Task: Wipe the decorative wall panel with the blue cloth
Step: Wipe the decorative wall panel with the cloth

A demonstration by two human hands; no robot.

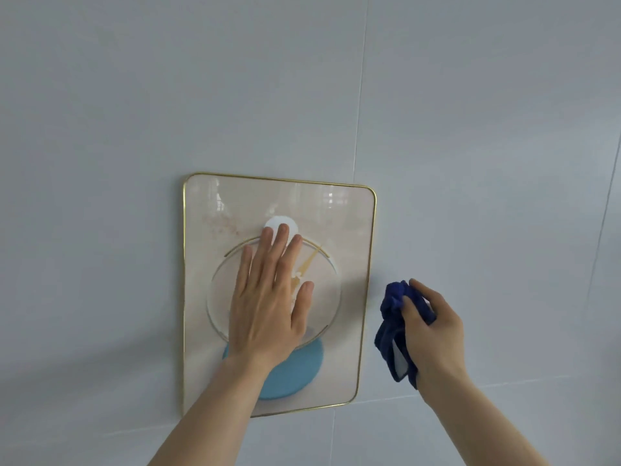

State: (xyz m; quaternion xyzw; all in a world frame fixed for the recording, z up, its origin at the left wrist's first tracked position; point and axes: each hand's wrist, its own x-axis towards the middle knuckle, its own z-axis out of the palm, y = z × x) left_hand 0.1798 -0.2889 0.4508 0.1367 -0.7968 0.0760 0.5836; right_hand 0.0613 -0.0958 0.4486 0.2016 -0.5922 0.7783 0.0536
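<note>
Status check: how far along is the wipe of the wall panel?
Done: the blue cloth is picked up, bunched in the right hand. In hand: the left hand lies flat on the decorative wall panel, seemingly steadying it, while the cloth sits just right of the gold frame, not on the face. Left: apparently the whole wipe; a faint reddish smudge shows at upper left.

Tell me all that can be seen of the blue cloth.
The blue cloth is dark blue, soft and looks like microfibre. It is bunched up in the right hand, with its top sticking out past the fingers and a loose fold hanging below. A white patch, perhaps a label, shows in that fold. It is held just right of the panel; whether it touches the wall is unclear.
</note>
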